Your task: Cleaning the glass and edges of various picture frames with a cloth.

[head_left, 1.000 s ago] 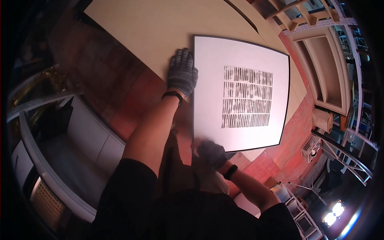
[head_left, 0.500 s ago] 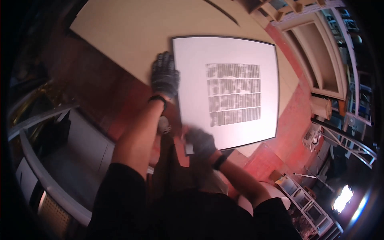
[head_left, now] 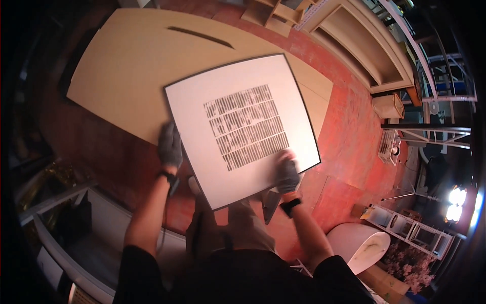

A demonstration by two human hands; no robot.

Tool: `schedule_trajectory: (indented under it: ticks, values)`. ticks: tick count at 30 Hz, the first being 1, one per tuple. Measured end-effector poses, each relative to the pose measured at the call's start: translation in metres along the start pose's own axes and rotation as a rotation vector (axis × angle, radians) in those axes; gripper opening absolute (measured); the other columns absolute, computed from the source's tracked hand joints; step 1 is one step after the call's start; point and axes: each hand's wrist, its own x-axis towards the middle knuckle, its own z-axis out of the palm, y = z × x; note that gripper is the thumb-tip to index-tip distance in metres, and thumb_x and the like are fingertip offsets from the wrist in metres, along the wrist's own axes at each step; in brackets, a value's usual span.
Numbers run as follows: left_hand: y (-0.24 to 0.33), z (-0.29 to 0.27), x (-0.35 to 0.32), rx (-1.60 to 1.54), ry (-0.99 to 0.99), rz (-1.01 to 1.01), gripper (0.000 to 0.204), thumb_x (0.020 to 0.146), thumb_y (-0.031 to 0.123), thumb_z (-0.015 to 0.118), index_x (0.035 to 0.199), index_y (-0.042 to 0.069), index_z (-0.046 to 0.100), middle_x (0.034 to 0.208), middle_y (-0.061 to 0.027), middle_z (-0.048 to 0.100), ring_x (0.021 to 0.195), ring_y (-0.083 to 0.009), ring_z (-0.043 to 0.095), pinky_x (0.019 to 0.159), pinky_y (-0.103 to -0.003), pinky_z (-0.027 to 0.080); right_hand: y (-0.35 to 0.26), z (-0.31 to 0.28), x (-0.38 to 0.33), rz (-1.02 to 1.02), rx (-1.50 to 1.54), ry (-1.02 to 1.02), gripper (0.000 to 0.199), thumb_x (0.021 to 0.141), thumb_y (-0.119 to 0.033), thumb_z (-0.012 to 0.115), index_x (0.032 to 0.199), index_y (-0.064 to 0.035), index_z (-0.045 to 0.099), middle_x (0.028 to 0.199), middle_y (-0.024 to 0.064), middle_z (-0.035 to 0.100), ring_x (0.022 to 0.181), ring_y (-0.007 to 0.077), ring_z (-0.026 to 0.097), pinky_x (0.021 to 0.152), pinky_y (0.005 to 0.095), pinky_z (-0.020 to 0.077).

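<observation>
A large framed picture (head_left: 248,121), with a thin dark frame, a wide white border and several rows of dark striped print, is tilted in front of me. My left hand (head_left: 170,145), in a dark glove, is at its left edge, fingers pointing away from me and partly hidden by the frame. At the lower right edge, my gloved right hand (head_left: 287,172) grips the picture, bare fingertips showing over its white front. Under the picture's far part lies a big tan board (head_left: 126,66).
A dark slot or strip (head_left: 201,36) shows on the tan board. The floor (head_left: 349,131) is worn red. A wooden shelf unit (head_left: 359,45) stands far right, a curved white piece (head_left: 357,245) lies near right, and a grey-railed bin (head_left: 104,223) is near left.
The picture has turned counterclockwise and shifted left. My right hand has moved from its lower left corner to the lower right edge; my left hand has slid down and left with the left edge.
</observation>
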Motion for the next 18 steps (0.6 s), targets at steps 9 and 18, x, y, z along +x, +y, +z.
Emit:
schedule_trajectory:
  ticks: [9, 18]
  values:
    - [-0.02, 0.022, -0.127, -0.481, -0.515, -0.733, 0.021, 0.102, 0.019, 0.058, 0.108, 0.002, 0.07, 0.102, -0.0053, 0.073, 0.091, -0.0197, 0.068, 0.085, -0.038, 0.057, -0.123, -0.017, -0.047, -0.469, 0.442, -0.353, 0.022, 0.077, -0.01, 0.06, 0.098, -0.0117, 0.067, 0.09, 0.0106, 0.067, 0.081, 0.0326, 0.064, 0.068, 0.0436, 0.0522]
    - [0.017, -0.008, -0.1, -0.836, -0.366, -0.727, 0.026, 0.097, 0.021, 0.068, 0.112, 0.0, 0.073, 0.102, -0.0036, 0.072, 0.089, -0.0157, 0.067, 0.081, -0.032, 0.055, 0.054, -0.039, 0.007, 0.606, 1.289, -0.084, 0.004, 0.087, -0.011, 0.066, 0.084, -0.008, 0.064, 0.07, 0.0032, 0.064, 0.055, 0.0141, 0.058, 0.05, 0.0295, 0.0504]
